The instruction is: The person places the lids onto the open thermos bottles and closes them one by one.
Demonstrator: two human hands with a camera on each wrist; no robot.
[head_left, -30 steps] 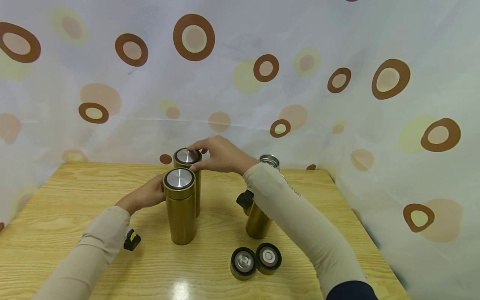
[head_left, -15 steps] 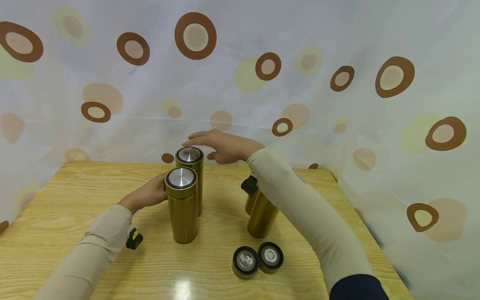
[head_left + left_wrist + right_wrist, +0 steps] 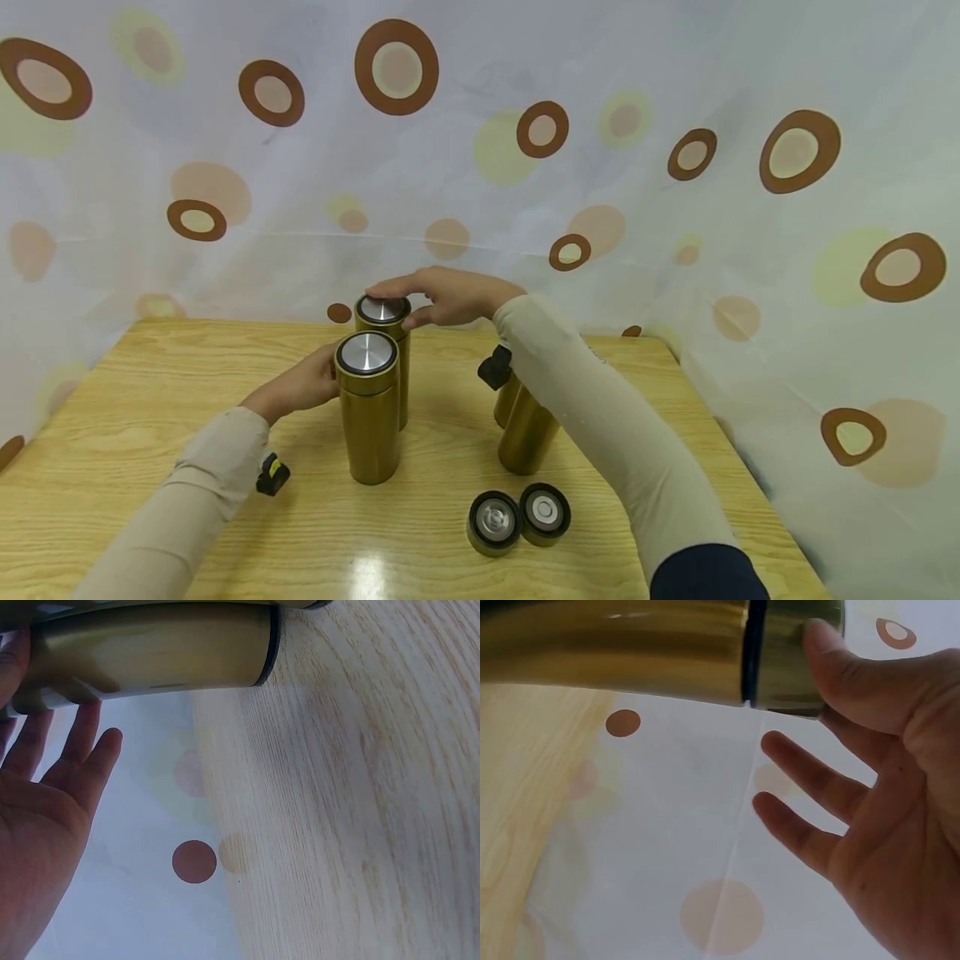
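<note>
Two gold thermos flasks stand capped on the left half of the table, a front flask (image 3: 370,433) and a back flask (image 3: 405,383) partly hidden behind it. My left hand (image 3: 307,383) reaches in from the left and holds the back flask's body; in the left wrist view its fingers lie along the gold wall (image 3: 165,652). My right hand (image 3: 453,296) grips that flask's lid (image 3: 383,309), which has a brushed silver top. In the right wrist view the thumb presses the lid's gold side (image 3: 789,664), while two fingers stand clear below.
Two more gold flasks, a nearer flask (image 3: 525,437) and a farther flask (image 3: 505,404), stand behind my right sleeve. Two removed lids, a left lid (image 3: 493,521) and a right lid (image 3: 544,512), lie upside down in front. A patterned cloth (image 3: 480,192) hangs behind the table (image 3: 187,367).
My right hand has let go of the back flask's lid, opened above it, and taken hold of it again. My left hand stays on the flask. The view has shifted slightly.
</note>
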